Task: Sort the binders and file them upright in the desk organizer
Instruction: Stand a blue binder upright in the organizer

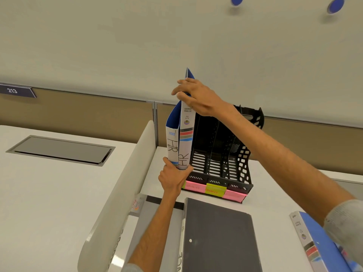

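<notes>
Black binder (218, 236) flat on counter (267, 203). Left hand (172, 178) fingers clamp the base of two upright HR binders (181, 142) at desk organizer's (243, 160) left end; right hand (197, 96) fingers pinch their tops. Risk: splayed cover snags a divider, pair tips leftward.

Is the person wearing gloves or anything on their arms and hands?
No gloves. The left hand and the right hand are bare, with no ring, watch or bracelet that I can see. The forearms are bare too. The right sleeve is light grey and soft-looking. The left sleeve, just a sliver at the bottom edge, is grey too.
</notes>
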Action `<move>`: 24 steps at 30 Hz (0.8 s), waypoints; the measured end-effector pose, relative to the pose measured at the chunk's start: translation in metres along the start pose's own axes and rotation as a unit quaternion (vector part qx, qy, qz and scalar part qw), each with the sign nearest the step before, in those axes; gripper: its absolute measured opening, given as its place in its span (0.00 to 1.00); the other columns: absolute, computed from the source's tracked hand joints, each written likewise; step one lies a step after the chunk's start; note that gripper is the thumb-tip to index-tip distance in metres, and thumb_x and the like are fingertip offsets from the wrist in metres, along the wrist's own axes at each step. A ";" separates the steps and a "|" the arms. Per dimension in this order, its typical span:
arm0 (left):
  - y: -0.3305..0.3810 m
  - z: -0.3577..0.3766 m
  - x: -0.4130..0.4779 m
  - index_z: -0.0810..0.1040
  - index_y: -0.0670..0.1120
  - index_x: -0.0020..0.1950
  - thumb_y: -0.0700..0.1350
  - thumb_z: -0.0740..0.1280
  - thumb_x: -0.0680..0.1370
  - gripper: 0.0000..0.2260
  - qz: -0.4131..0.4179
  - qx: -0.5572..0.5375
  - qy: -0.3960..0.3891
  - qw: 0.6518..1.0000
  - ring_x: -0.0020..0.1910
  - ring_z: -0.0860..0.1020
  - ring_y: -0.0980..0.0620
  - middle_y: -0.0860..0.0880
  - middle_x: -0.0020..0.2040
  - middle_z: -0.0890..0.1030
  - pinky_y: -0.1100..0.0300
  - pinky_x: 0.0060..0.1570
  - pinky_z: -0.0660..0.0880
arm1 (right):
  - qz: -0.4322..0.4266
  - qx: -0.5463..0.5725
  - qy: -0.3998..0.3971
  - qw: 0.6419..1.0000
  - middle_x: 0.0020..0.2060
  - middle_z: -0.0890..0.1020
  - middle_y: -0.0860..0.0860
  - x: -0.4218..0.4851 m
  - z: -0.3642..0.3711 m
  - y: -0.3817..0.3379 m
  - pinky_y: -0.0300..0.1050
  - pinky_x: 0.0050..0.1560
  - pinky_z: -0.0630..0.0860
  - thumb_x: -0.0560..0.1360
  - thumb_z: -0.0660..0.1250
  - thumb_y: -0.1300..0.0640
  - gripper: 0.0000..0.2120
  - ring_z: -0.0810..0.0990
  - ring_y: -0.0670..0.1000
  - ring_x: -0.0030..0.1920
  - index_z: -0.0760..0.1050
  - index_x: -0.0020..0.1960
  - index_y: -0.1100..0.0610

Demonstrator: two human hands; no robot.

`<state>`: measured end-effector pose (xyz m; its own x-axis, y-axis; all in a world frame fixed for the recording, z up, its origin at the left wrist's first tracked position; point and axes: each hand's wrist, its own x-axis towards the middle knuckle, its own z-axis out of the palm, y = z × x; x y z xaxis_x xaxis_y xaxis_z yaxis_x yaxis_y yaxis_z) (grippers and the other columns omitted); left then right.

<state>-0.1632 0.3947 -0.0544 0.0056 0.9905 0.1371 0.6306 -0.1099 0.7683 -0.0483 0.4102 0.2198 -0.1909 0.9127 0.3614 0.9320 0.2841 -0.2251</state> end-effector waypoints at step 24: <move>-0.006 0.009 -0.013 0.59 0.46 0.69 0.72 0.68 0.67 0.42 0.012 -0.009 -0.045 0.999 0.56 0.80 0.42 0.46 0.63 0.77 0.45 0.58 0.78 | 0.051 0.034 0.041 0.997 0.73 0.68 0.51 -0.024 0.051 0.021 0.47 0.73 0.62 0.81 0.39 0.43 0.29 0.61 0.51 0.75 0.75 0.66 0.50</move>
<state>-0.1596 0.3830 -0.0663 0.0906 0.9909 0.0991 0.6159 -0.1339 0.7764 -0.0397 0.4094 0.1605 -0.0677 0.9118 0.4050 0.9219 0.2124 -0.3241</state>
